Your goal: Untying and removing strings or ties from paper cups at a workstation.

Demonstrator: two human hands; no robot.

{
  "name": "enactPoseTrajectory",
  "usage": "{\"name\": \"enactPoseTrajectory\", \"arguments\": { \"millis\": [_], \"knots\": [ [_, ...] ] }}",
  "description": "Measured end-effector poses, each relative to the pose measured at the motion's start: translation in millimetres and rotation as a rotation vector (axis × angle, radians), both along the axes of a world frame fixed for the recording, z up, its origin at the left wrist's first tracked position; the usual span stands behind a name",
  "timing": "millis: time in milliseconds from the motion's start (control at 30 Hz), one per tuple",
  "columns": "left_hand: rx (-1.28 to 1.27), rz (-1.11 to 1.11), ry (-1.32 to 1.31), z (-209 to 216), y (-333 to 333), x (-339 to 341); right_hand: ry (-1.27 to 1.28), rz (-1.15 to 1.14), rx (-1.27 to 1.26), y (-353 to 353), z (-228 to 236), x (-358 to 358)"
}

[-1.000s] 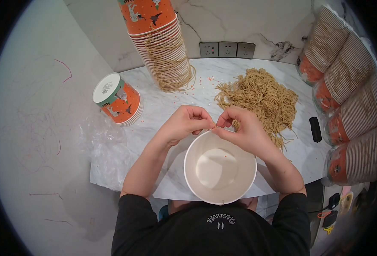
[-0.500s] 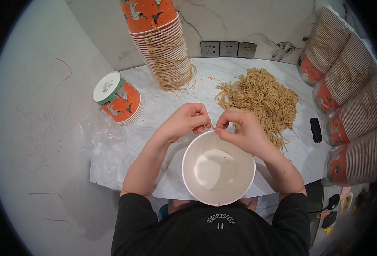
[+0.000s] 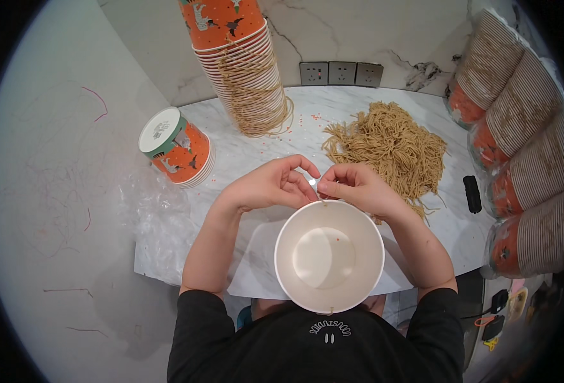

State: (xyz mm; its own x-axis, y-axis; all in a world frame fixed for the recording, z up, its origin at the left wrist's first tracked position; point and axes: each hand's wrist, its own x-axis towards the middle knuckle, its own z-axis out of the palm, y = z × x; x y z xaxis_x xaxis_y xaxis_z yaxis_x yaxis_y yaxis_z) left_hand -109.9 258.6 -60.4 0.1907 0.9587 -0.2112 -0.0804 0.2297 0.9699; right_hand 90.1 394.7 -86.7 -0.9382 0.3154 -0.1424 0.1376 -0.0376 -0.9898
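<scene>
A large white paper bucket [image 3: 287, 268] stands in front of me at the table's near edge, its mouth facing up. A tan cord [image 3: 323, 202] shows at its far rim, and a short bit of cord [image 3: 331, 311] hangs at the near rim. My right hand [image 3: 358, 188] pinches the cord just above the far rim. My left hand [image 3: 272, 184] is beside it, index finger lifted away from the other curled fingers, with nothing visible between them. The left fingertips are close to the rim; whether they touch it I cannot tell. A tiny red speck lies inside the bucket.
A heap of tan cords [image 3: 390, 153] lies at the far right. Beyond my left hand rise a tall stack of corded buckets [image 3: 247, 83] and an upturned orange bucket [image 3: 183, 150]. Bagged bucket stacks [image 3: 512, 115] line the right side, near a black object [image 3: 472, 194]. Clear plastic [image 3: 160, 223] lies left.
My left fingers have loosened from their pinch and spread. My right hand has shifted slightly left and down. The bucket has moved a little toward me, and the cord now sits at its far rim.
</scene>
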Motion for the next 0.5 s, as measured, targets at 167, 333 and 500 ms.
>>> {"name": "enactPoseTrajectory", "arguments": {
  "millis": [167, 333, 500],
  "knots": [
    [0.047, -0.01, 0.067, -16.9, 4.8, -0.6, 0.103, 0.063, -0.09, 2.9, -4.1, -1.5],
    [0.065, 0.054, 0.22, -22.0, 6.0, -0.9, 0.16, 0.119, 0.049, 8.7, -8.4, -3.1],
    [0.104, 0.033, 0.192, -28.4, 7.8, -4.8, 0.28, 0.2, 0.423, 10.3, -10.2, -5.9]
  ]
}}
